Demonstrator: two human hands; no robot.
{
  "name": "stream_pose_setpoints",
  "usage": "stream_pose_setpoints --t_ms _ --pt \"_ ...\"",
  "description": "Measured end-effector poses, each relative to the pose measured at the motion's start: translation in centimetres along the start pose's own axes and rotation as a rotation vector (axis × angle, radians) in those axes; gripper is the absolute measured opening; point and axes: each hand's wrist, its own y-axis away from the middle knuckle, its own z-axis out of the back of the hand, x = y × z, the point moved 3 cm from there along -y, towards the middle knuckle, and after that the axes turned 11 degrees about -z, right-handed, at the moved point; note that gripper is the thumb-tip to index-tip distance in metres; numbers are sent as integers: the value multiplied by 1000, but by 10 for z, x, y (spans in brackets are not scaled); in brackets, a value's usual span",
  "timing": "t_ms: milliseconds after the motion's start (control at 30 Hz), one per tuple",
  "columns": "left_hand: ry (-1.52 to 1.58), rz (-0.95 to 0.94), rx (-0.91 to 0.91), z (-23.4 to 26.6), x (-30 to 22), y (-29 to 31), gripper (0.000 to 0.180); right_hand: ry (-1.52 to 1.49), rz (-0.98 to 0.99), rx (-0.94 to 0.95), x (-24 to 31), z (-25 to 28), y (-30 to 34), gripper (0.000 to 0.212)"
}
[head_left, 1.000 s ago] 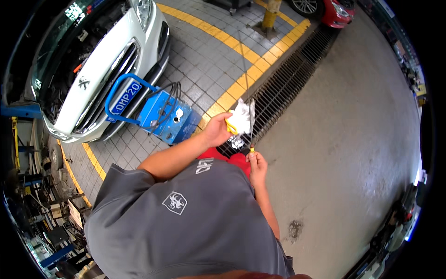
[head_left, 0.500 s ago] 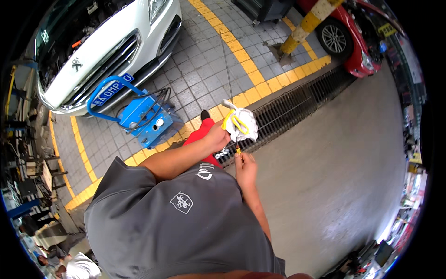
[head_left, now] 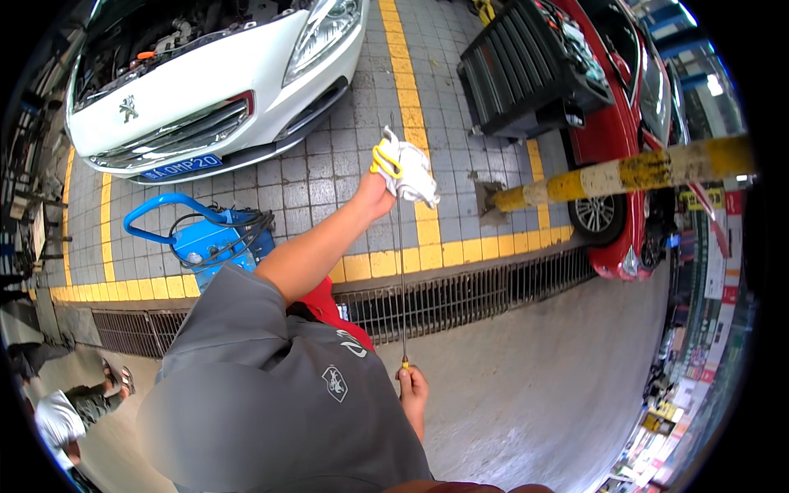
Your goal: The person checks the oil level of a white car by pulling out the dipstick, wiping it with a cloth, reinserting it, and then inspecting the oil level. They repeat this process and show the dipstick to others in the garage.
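Left hand and white cloth moved farther up from right hand: one thin rod, long axis running from the right hand, fingers pinched on its yellow end, to the left hand, closed on the cloth; left of rod, grey shirt with white lettering, blue number plate.

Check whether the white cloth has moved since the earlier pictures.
Yes, forward: the white cloth overlapped the floor grate earlier; now it appears past the grate, against the tiled floor.

At our left hand's grip, we see bunched white cloth hiding part of the thin rod.
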Motion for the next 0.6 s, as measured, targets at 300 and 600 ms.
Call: stream_pose_setpoints --t_ms 300,600 --pt "174 -183 194 -81 -21 -117 43 -627 -75 464 39 116 -145 33" --pt "-299 -772 -303 -103 -65 -178 26 591 912 -12 192 199 -293 17"
